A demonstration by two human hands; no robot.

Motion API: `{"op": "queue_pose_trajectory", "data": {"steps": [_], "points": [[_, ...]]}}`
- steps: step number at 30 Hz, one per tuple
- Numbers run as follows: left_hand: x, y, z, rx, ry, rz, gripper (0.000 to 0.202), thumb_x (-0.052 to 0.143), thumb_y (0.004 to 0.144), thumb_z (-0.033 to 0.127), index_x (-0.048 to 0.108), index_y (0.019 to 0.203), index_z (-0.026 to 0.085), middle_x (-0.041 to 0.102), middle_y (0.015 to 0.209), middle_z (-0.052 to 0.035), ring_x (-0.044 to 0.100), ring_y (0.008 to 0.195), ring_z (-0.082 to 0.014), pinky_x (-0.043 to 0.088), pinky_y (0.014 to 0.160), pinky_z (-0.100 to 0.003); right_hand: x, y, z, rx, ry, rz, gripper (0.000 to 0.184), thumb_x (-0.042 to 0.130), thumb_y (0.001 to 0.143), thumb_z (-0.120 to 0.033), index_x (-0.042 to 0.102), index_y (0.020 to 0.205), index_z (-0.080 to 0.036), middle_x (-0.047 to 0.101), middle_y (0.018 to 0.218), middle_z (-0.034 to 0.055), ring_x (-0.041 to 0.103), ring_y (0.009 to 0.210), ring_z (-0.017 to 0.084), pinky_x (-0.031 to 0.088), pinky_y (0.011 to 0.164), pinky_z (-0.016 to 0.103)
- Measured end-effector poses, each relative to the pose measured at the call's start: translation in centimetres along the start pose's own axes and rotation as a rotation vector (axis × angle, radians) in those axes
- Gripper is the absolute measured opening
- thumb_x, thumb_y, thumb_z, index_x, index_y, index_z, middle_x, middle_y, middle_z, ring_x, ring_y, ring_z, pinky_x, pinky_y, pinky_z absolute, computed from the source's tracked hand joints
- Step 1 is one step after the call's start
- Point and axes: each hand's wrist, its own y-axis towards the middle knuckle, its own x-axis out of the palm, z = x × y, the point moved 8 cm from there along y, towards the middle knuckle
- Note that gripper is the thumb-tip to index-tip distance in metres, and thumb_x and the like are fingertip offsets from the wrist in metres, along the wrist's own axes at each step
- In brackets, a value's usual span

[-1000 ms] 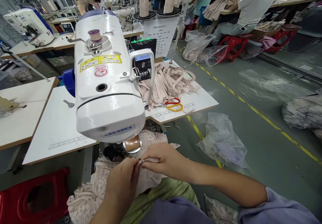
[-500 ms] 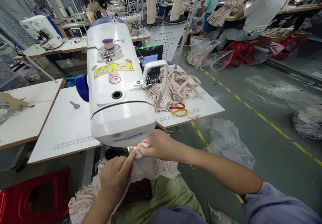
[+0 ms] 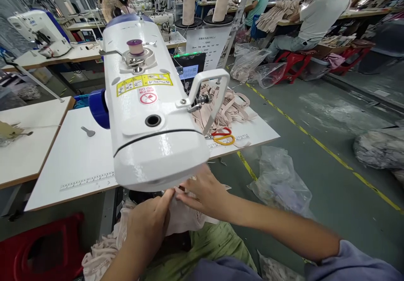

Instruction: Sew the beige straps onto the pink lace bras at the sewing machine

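A white sewing machine (image 3: 160,154) stands right in front of me, and its head hides the needle area. Below it lies a pale pink piece of fabric (image 3: 181,220) with lace, draped over my lap. My left hand (image 3: 150,215) is closed, thumb and forefinger pinching the fabric's upper edge under the machine head. Close beside it on the right, my right hand (image 3: 206,194) holds the same edge between thumb and fingers; its fingertips are partly hidden. More pale lace fabric (image 3: 102,247) hangs in a bunch at lower left.
On the white table (image 3: 78,146) are orange- and red-handled scissors (image 3: 223,137), a pile of beige straps (image 3: 230,104) and a small grey metal piece (image 3: 88,132). Thread cones (image 3: 189,5) stand behind. A red stool (image 3: 67,247) is at lower left. Co-workers sit farther back.
My right hand has shifted slightly right and down, its fingers looser and more stretched. The left hand stays pinched on the fabric. The view has moved slightly nearer the machine.
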Motion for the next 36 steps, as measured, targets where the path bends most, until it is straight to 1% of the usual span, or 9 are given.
{"op": "queue_pose_trajectory", "data": {"steps": [2, 6, 10, 13, 18, 20, 26, 30, 36], "points": [[0.0, 0.1, 0.0, -0.009, 0.029, -0.012, 0.029, 0.034, 0.097, 0.016, 0.051, 0.121, 0.016, 0.067, 0.064, 0.0017, 0.059, 0.048, -0.0151, 0.032, 0.046, -0.029, -0.1, -0.9, -0.1, -0.026, -0.035, 0.086, 0.018, 0.057, 0.091, -0.025, 0.067, 0.106, -0.026, 0.059, 0.107, 0.0091, 0.05, 0.106, 0.026, 0.039, 0.09, 0.04], [0.7, -0.3, -0.8, 0.068, -0.006, -0.058, 0.032, 0.037, 0.096, 0.016, 0.05, 0.126, 0.018, 0.062, 0.062, 0.0028, 0.056, 0.05, -0.0153, 0.031, 0.048, -0.028, -0.3, -0.9, 0.0, 0.002, -0.049, 0.159, 0.019, 0.057, 0.088, -0.019, 0.071, 0.098, -0.028, 0.059, 0.096, 0.0055, 0.051, 0.095, 0.022, 0.04, 0.09, 0.038], [1.6, -0.6, -1.5, 0.285, 0.044, -0.111, 0.044, 0.034, 0.093, 0.005, 0.043, 0.134, 0.018, 0.054, 0.059, 0.0045, 0.05, 0.047, -0.0155, 0.027, 0.047, -0.029, -0.3, -0.5, 0.5, 0.05, -0.024, 0.177, 0.017, 0.058, 0.086, -0.02, 0.072, 0.093, -0.026, 0.058, 0.085, 0.0039, 0.052, 0.083, 0.019, 0.042, 0.078, 0.033], [1.5, -0.1, -1.5, 0.328, 0.066, -0.077, 0.042, 0.035, 0.09, 0.004, 0.047, 0.128, 0.017, 0.053, 0.056, 0.0046, 0.049, 0.045, -0.016, 0.024, 0.045, -0.03, 0.7, -1.2, 1.0, 0.085, 0.102, 0.127, 0.021, 0.053, 0.091, -0.02, 0.071, 0.099, -0.026, 0.058, 0.081, 0.0025, 0.054, 0.076, 0.016, 0.043, 0.068, 0.028], [0.9, 0.7, -0.4, 0.193, 0.057, -0.034, 0.033, 0.037, 0.092, 0.011, 0.051, 0.121, 0.017, 0.058, 0.057, 0.0017, 0.051, 0.046, -0.0161, 0.027, 0.046, -0.03, 3.4, -4.0, 3.1, 0.357, 0.527, 0.046, 0.04, 0.051, 0.095, -0.031, 0.044, 0.134, -0.025, 0.058, 0.103, 0.0055, 0.06, 0.076, 0.014, 0.052, 0.068, 0.028], [0.7, 0.6, 0.2, 0.116, 0.072, -0.029, 0.034, 0.037, 0.091, 0.01, 0.05, 0.122, 0.016, 0.062, 0.06, 0.0004, 0.054, 0.047, -0.0162, 0.028, 0.046, -0.029, 3.6, -4.2, 3.4, 0.4, 0.598, 0.046, 0.048, 0.053, 0.092, -0.027, 0.038, 0.138, -0.025, 0.055, 0.115, 0.0091, 0.059, 0.071, 0.013, 0.053, 0.063, 0.027], [0.4, 0.6, 1.5, -0.05, 0.109, 0.012, 0.033, 0.038, 0.087, 0.006, 0.053, 0.115, 0.015, 0.068, 0.064, -0.0009, 0.061, 0.048, -0.016, 0.032, 0.045, -0.029, 1.9, -1.5, 3.7, 0.285, 0.544, 0.062, 0.037, 0.053, 0.083, -0.016, 0.062, 0.118, -0.024, 0.054, 0.127, 0.0104, 0.06, 0.097, 0.02, 0.055, 0.068, 0.028], [0.7, 1.1, 1.6, -0.09, 0.161, 0.003, 0.035, 0.041, 0.086, 0.006, 0.054, 0.117, 0.016, 0.06, 0.053, 0.0015, 0.058, 0.043, -0.0178, 0.031, 0.044, -0.031, 1.7, 0.3, 4.6, 0.297, 0.58, 0.009, 0.039, 0.058, 0.078, -0.017, 0.066, 0.116, -0.025, 0.06, 0.128, 0.0073, 0.061, 0.108, 0.023, 0.055, 0.083, 0.033], [0.7, 1.1, 1.2, -0.136, 0.18, 0.014, 0.037, 0.046, 0.083, 0.007, 0.056, 0.118, 0.016, 0.067, 0.061, -0.0038, 0.06, 0.047, -0.0198, 0.035, 0.047, -0.03, 1.2, 2.4, 4.7, 0.232, 0.628, -0.005, 0.035, 0.059, 0.075, -0.012, 0.07, 0.107, -0.022, 0.064, 0.124, 0.009, 0.061, 0.114, 0.025, 0.048, 0.101, 0.041]]}}
